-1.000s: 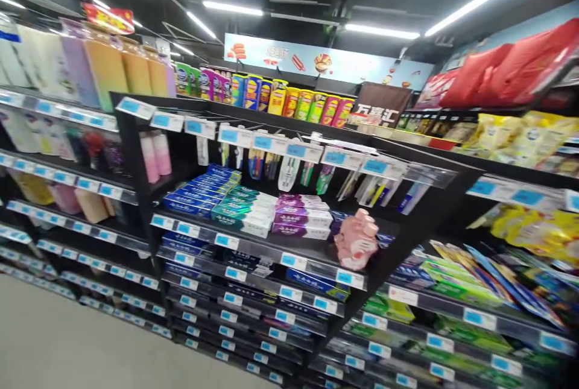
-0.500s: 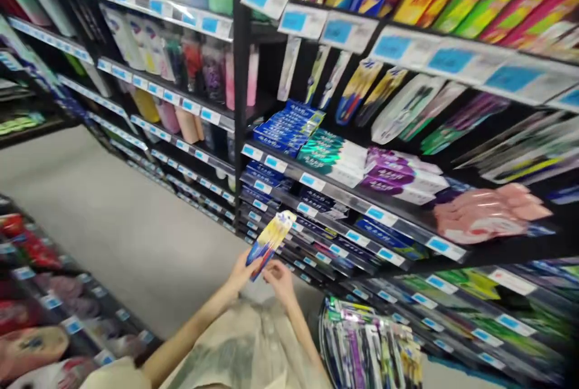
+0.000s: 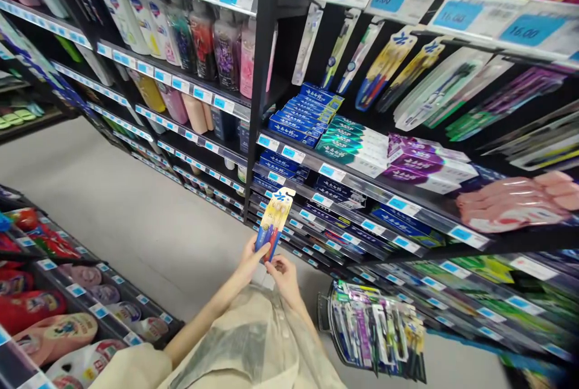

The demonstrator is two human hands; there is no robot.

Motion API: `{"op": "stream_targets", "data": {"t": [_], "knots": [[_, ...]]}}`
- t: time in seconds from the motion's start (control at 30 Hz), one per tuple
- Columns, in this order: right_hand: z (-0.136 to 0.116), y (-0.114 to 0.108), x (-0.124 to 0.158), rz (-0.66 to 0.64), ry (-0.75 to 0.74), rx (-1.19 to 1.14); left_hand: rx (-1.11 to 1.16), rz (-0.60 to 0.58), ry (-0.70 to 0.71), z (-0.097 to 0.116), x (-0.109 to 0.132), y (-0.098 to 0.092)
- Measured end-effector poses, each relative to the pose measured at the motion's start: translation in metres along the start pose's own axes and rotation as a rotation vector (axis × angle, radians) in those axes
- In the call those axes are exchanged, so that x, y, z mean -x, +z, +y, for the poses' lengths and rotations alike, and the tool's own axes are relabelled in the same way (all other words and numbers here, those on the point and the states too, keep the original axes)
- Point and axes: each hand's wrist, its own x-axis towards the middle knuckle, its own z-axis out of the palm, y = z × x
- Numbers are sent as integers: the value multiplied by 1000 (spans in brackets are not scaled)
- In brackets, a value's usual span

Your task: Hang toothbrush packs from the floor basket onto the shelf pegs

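Note:
A toothbrush pack (image 3: 275,217) with a yellow top and blue and red handles is held upright, slightly tilted, in front of me. My left hand (image 3: 250,261) is closed round its lower left side, thumb across the front. At the bottom end of the pack, my right hand (image 3: 284,277) has curled fingers, with thumb and fingertips pinching the lower edge. Similar toothbrush packs (image 3: 384,69) hang from hooks on the shelf at the upper right. Down to the right stands a basket (image 3: 323,310) full of packaged toothbrushes (image 3: 380,332).
Toothpaste boxes (image 3: 353,145) are stacked on the shelf ahead, beside pink packs (image 3: 515,199). Bottles (image 3: 199,39) line the shelves to the left. Another shelf with bottles (image 3: 54,335) stands close at lower left. Grey floor (image 3: 158,208) runs between.
The view has shifted, so the shelves sit nearer and sharper. The toothbrush pack has turned more upright, and my right fingers have come up against its bottom end.

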Motion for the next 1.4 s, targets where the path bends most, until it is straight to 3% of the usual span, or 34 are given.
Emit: {"op": "stream_targets", "data": {"t": [0.17,0.27,0.33,0.47,0.57,0.67,0.83,0.97,1.07,1.2,1.4], "knots": [[0,3,7,54,-10,17,25,-41,-22,0,2,0],[-1,5,10,53,-20,25,95,-3,-54,-1,4,-1],[-4,6,12,7,-28,31,273,23,-160,2,4,-4],[-9,8,16,-166,-11,29,863,-51,-411,15,10,-18],[-8,10,20,-239,22,28,1134,23,-357,21,18,-31],[-4,12,23,-264,51,38,1179,126,-285,19,23,-38],[0,13,26,-285,79,45,1150,139,-250,16,24,-41],[-1,14,27,-289,76,35,1092,-2,-307,27,23,-39],[-2,16,27,-288,65,2,851,-35,-363,32,17,-31],[-1,17,26,-289,54,-48,355,145,-168,21,12,-16],[9,21,30,-135,38,-13,10,90,-210,3,23,-9]]}}
